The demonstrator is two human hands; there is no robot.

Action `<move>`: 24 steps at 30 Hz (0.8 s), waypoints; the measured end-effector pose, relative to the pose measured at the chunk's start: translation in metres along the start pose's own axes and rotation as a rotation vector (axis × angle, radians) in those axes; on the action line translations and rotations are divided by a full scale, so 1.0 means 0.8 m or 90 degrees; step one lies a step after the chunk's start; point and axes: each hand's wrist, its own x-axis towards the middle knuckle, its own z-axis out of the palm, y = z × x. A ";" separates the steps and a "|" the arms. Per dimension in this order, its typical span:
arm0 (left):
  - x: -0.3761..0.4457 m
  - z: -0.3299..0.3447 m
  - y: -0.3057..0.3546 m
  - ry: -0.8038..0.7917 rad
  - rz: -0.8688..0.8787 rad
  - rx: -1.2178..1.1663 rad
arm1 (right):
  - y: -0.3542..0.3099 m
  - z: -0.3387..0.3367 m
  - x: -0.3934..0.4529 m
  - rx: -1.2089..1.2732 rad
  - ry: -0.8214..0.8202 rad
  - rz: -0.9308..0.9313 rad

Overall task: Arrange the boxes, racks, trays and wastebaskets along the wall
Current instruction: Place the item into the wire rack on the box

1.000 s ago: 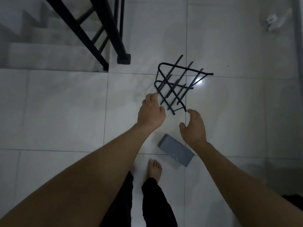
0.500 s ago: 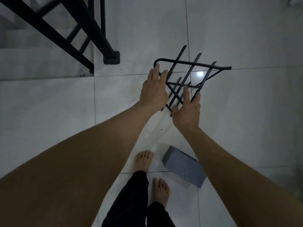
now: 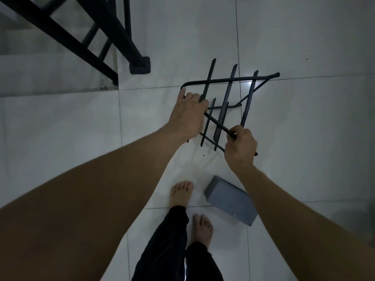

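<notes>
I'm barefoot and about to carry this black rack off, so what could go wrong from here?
1. The rack has bare rod ends sticking out past its frame; swung low, they could jab the bare feet right below.
2. The grey box lies on the floor beside those feet, under the right forearm, so it is easy to trip on.
3. The left hand and right hand each grip thin rods near one side; the far side may tip.

dim tiled floor point(image 3: 60, 122), black stair railing point(image 3: 113, 35).
</notes>
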 end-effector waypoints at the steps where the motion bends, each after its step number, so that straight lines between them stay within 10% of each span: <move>1: -0.010 -0.003 0.001 0.012 0.005 -0.004 | -0.001 -0.006 -0.007 -0.010 -0.006 -0.011; 24: -0.427 -0.197 -0.005 0.189 -0.347 -0.136 | -0.201 -0.139 -0.307 -0.220 -0.157 -0.621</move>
